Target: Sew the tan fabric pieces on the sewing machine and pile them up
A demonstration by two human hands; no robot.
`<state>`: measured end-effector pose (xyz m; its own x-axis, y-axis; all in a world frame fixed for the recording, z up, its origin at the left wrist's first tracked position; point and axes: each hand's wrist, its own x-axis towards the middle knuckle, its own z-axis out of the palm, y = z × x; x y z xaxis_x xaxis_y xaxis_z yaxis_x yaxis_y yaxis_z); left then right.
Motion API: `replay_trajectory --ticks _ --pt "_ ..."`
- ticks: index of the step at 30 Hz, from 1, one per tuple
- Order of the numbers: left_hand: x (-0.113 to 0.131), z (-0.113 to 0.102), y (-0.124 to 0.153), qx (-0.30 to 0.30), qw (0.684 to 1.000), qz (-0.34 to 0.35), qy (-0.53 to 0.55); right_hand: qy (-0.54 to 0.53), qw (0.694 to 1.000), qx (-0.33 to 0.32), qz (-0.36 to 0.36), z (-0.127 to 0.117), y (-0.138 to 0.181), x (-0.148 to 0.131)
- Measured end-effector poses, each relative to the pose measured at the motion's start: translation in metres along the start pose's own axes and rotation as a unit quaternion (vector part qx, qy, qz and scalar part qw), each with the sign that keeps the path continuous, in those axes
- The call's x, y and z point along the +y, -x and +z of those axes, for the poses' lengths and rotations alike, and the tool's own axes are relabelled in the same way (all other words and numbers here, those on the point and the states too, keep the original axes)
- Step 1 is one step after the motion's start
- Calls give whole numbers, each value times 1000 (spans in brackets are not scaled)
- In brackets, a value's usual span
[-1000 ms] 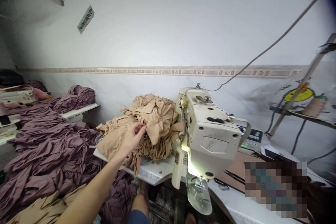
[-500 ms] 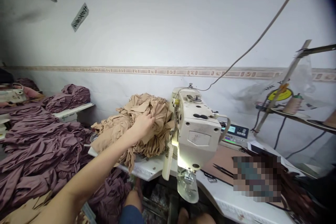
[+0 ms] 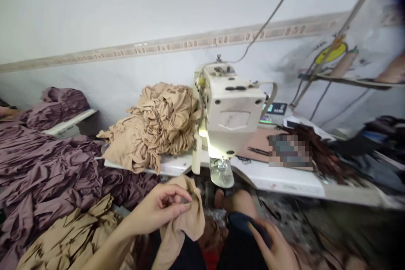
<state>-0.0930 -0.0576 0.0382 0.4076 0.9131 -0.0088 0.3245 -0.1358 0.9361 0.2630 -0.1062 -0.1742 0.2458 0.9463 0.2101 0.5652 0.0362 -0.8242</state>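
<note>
My left hand (image 3: 171, 206) pinches a tan fabric piece (image 3: 186, 223), which hangs down over my lap in front of the sewing machine (image 3: 232, 112). Low on the right, my right hand (image 3: 274, 242) is slightly blurred beside my dark shorts, its thumb and fingers apart and nothing seen between them. A heaped pile of tan fabric pieces (image 3: 158, 124) rests on the table left of the machine. More tan pieces (image 3: 69, 240) lie at the lower left, below my left forearm.
Purple fabric (image 3: 57, 173) spreads across the left side. On the white table (image 3: 284, 181), right of the machine, lie tweezers (image 3: 257, 150), a pixelated item and dark brown fabric (image 3: 311, 145). A thread stand (image 3: 348, 79) with cones rises at the right.
My left hand has come down from the tan pile towards my lap, bringing a tan piece. My right hand has come into view. The camera has tilted and dipped.
</note>
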Motion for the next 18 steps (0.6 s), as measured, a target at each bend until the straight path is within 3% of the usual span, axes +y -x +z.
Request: replay_trajectory --ticks 2,4,7,9,14,18 --pt "-16 21 -1 -50 996 -43 66 -96 990 -102 10 9 8 -31" --pt "-32 37 -4 -92 986 -76 113 -177 961 -211 0 18 11 -66" --pt "-46 52 -4 -147 972 -105 150 -302 875 -379 9 26 4 -108" --pt "-47 56 0 -149 974 -105 135 -339 826 -450 10 26 -3 -121" --pt "-33 55 7 -140 987 -64 40 -315 758 -571 -16 25 -16 -130" --pt "-27 42 13 -163 985 -43 33 -331 718 -602 -111 4 -23 -147"
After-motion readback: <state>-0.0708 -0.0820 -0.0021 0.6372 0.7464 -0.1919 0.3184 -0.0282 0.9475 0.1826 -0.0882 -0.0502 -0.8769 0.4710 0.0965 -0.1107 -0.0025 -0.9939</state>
